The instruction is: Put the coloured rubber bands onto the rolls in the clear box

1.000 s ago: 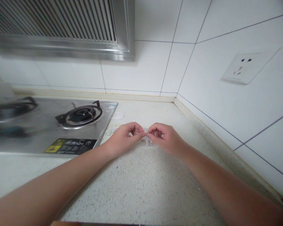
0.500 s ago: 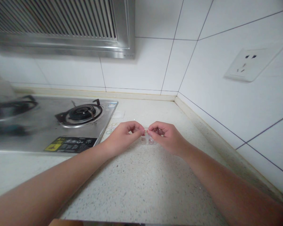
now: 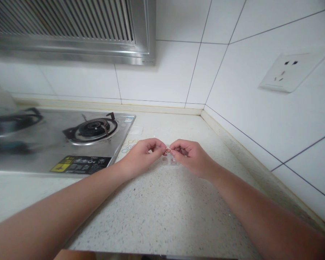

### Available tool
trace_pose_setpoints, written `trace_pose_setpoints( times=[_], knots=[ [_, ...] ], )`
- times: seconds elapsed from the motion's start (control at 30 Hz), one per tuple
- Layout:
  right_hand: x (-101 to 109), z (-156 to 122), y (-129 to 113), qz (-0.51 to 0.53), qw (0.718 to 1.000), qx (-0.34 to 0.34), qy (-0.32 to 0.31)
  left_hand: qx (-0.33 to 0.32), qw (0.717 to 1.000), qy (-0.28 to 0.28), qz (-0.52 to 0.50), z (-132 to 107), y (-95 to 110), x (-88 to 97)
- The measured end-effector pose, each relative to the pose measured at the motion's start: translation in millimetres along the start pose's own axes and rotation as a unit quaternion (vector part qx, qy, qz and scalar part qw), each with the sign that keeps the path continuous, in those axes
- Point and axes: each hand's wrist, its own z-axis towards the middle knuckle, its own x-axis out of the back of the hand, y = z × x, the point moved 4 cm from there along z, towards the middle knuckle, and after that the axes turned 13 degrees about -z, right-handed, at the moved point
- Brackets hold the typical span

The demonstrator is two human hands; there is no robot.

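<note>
Between my two hands is a small pale ring (image 3: 168, 150), pinched from both sides above the counter. My left hand (image 3: 148, 153) holds its left edge between thumb and fingertips. Thumb and forefinger of my right hand (image 3: 188, 153) close on its right edge. Just below the fingertips lies a clear plastic box (image 3: 169, 161) with compartments; pinkish rings show in some of them, and my hands hide part of it. Several thin coloured rings (image 3: 128, 147) lie on the counter left of my left hand, partly covered by it.
The speckled counter (image 3: 157, 209) carries a steel gas stove (image 3: 56, 144) on the left, with a black burner (image 3: 94, 127) close by. A clear flat lid-like piece (image 3: 136, 130) lies beyond the rings. A range hood (image 3: 141, 54) hangs above; a wall socket (image 3: 289, 72) is at right.
The ring has turned slightly between my fingertips, so its opening shows rounder. Both hands stay almost in place, and the view has shifted a little.
</note>
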Motion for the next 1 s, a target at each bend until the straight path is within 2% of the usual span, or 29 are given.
trace_pose_setpoints(
  times=[0.47,0.7,1.0],
  knots=[
    [0.0,1.1,3.2,0.054,0.998,-0.019,-0.009,-0.007,1.000,0.004,-0.022,-0.1,3.4,1.2],
    [2.8,2.2,6.1,0.027,0.999,-0.011,0.022,0.007,1.000,0.005,-0.007,-0.1,-0.2,2.3],
    [3.4,2.8,5.4,0.025,0.999,-0.015,0.026,0.010,1.000,-0.009,-0.002,-1.7,0.4,1.9]
  ],
)
